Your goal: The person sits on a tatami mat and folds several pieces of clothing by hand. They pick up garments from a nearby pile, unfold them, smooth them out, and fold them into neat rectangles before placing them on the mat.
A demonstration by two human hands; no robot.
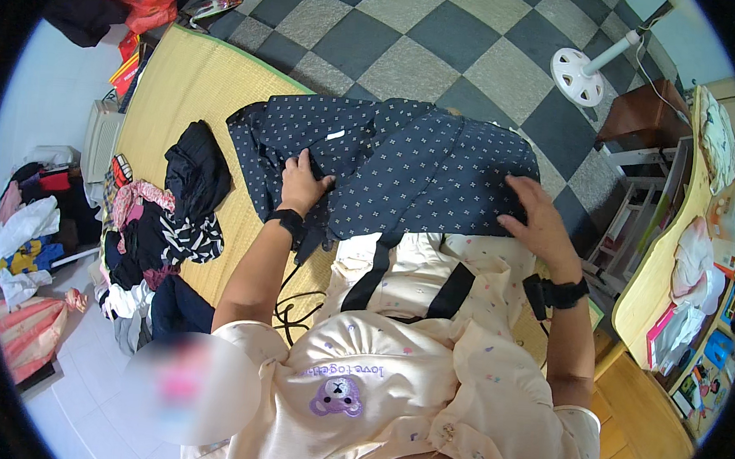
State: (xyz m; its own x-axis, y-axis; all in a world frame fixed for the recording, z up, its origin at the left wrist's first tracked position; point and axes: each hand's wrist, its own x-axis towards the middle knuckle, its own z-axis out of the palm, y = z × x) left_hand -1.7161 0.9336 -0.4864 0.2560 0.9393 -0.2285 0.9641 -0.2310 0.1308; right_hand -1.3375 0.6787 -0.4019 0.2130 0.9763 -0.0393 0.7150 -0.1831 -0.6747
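A dark navy garment point(422, 165) with small white motifs lies spread flat in front of me, a small white label on its left part. On that left part, near folds in the cloth, rests my left hand point(304, 185), fingers spread. My right hand point(541, 219) is at the garment's right edge, thumb and fingers apart, touching or just over the cloth. Neither hand grips anything that I can see. The garment lies partly over a yellow woven mat point(184, 71), and its near edge reaches my lap. What kind of garment it is, I cannot tell.
Left of the garment lie a black cloth item point(196, 168) and a pile of mixed clothes point(144, 241). A black cord point(295, 313) curls beside my left forearm. Beyond the mat are checkered floor tiles point(421, 43) and a white stand base point(577, 76). A wooden desk point(645, 305) stands right.
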